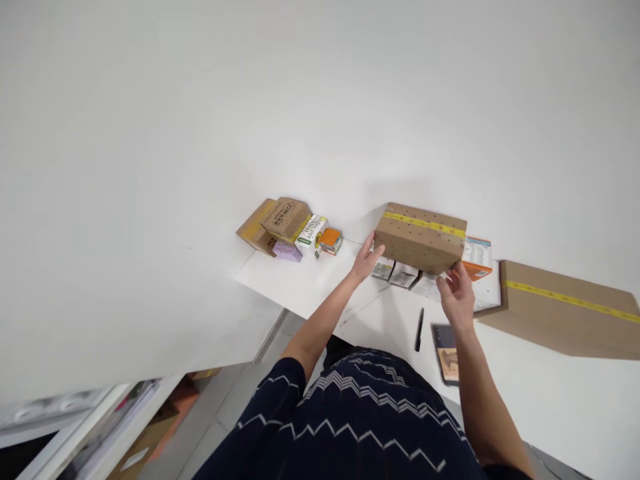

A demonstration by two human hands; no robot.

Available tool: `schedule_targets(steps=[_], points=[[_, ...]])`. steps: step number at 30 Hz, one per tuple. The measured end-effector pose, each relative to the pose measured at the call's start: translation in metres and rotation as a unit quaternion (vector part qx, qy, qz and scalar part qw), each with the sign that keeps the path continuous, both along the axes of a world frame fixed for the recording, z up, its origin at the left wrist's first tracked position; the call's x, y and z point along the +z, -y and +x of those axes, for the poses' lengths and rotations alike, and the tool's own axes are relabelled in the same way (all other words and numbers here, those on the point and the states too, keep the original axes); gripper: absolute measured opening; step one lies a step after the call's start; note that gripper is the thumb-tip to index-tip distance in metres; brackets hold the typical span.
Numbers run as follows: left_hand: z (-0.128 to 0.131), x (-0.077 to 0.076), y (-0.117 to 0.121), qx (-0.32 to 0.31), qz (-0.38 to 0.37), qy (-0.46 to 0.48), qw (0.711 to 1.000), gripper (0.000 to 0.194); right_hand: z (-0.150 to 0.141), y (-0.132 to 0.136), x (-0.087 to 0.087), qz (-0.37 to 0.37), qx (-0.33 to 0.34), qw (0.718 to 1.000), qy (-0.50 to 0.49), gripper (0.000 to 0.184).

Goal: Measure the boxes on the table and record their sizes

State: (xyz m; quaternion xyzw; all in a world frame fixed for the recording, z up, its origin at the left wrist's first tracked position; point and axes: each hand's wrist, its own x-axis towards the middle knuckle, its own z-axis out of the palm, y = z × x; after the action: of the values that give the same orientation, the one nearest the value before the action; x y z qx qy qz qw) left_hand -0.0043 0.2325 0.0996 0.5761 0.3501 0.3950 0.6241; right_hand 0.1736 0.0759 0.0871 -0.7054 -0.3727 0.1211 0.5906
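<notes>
A brown cardboard box (417, 243) with a strip of yellow tape along its top is held between my two hands near the wall. My left hand (367, 258) presses on its left end, and my right hand (457, 290) grips its lower right corner. Under and in front of it, small printed cartons (403, 275) show in part. Just right of the box stands an orange and white carton (477, 257), partly hidden behind it. The underside of the held box is out of sight, so I cannot tell whether it rests on the cartons.
A black pen (419, 330) and a dark notebook (445, 353) lie on the white table (545, 393) near my body. At right sits a long taped cardboard box (565, 307). Several boxes, including a brown one (287, 219) and a small orange-topped one (331, 240), stand at the left end.
</notes>
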Motion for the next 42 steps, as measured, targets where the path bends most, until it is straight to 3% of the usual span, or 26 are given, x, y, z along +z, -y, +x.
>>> schedule_targets(steps=[3,5,7,9,12,16,20,25,30,34,38,42], points=[[-0.024,-0.038,0.000,0.043,-0.012,-0.053,0.998,0.059,-0.016,0.016,-0.021,-0.001,-0.026,0.998,-0.050,0.063],[-0.045,-0.060,-0.004,0.084,-0.018,-0.144,0.986,0.052,-0.028,0.032,-0.036,-0.030,-0.025,0.997,-0.063,0.058],[-0.066,-0.077,-0.013,0.118,-0.016,-0.273,0.955,0.050,-0.037,0.048,-0.051,-0.087,-0.008,0.995,-0.047,0.051],[-0.084,-0.088,-0.026,0.124,0.031,-0.386,0.914,0.051,-0.043,0.063,-0.064,-0.149,0.025,0.988,-0.011,0.045],[-0.101,-0.096,-0.051,0.106,0.136,-0.500,0.848,0.060,-0.049,0.082,-0.077,-0.221,0.099,0.970,0.035,0.039],[-0.106,-0.097,-0.090,0.068,0.210,-0.584,0.781,0.073,-0.058,0.099,-0.084,-0.282,0.163,0.944,0.058,0.038],[-0.098,-0.100,-0.119,0.050,0.194,-0.626,0.753,0.076,-0.064,0.111,-0.088,-0.314,0.168,0.932,0.064,0.038],[-0.085,-0.108,-0.129,0.065,0.155,-0.652,0.739,0.066,-0.064,0.125,-0.094,-0.316,0.142,0.936,0.057,0.037],[-0.077,-0.110,-0.122,0.105,0.157,-0.619,0.763,0.042,-0.065,0.125,-0.097,-0.335,0.139,0.931,0.036,0.035],[-0.077,-0.113,-0.098,0.113,0.184,-0.551,0.806,0.042,-0.060,0.114,-0.102,-0.370,0.141,0.917,0.040,0.035],[-0.084,-0.126,-0.035,0.088,0.211,-0.505,0.832,0.050,-0.050,0.099,-0.108,-0.457,0.106,0.877,0.105,0.038],[-0.094,-0.138,0.046,0.029,0.256,-0.376,0.890,0.057,-0.048,0.087,-0.112,-0.541,0.106,0.820,0.155,0.043]])
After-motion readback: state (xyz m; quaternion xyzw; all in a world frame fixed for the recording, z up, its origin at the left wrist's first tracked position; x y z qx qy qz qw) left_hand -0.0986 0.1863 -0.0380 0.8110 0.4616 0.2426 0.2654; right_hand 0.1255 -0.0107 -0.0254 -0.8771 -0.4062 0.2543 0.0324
